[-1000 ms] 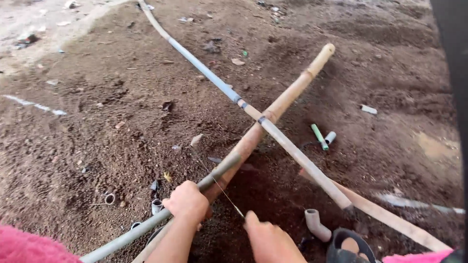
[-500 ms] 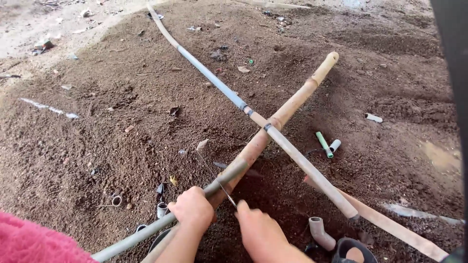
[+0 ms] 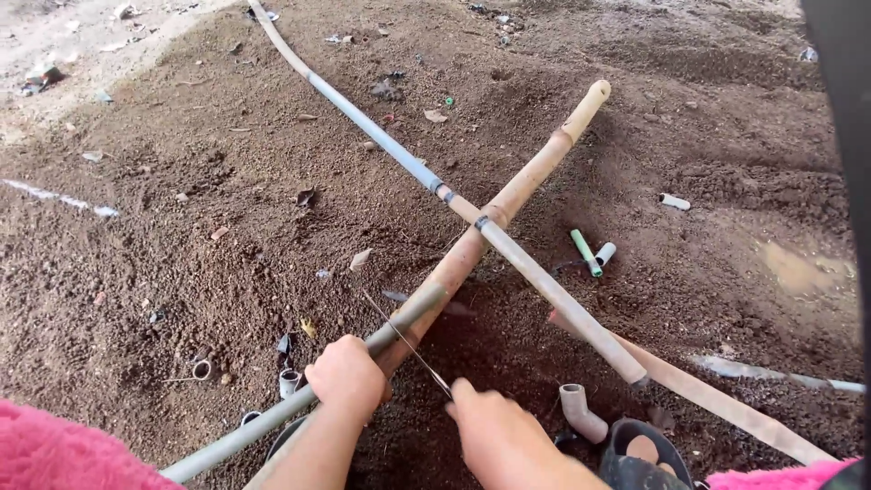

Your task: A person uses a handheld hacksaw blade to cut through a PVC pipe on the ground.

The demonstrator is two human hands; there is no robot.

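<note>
A person crouches over dark, loose soil [image 3: 163, 254]; the left hand [image 3: 347, 377] is closed around a grey plastic pipe [image 3: 272, 419] where it lies against a bamboo pole [image 3: 508, 204]; the right hand [image 3: 494, 436] has its fingers curled on the handle end of a thin saw blade [image 3: 399, 338], whose blade slants up across the pipe just above the left hand. The bamboo pole runs from the hands up and right to a cut end; a long bluish pipe [image 3: 363, 118] crosses over it near the middle, forming an X, and continues down to the right. A grey elbow fitting [image 3: 579, 413] lies just beside the right hand; short pipe offcuts [image 3: 594, 254], one green, rest on the soil to the right; small pipe rings [image 3: 201, 369] sit left of the left hand; pink fabric [image 3: 54, 449] fills the lower left corner.
</note>
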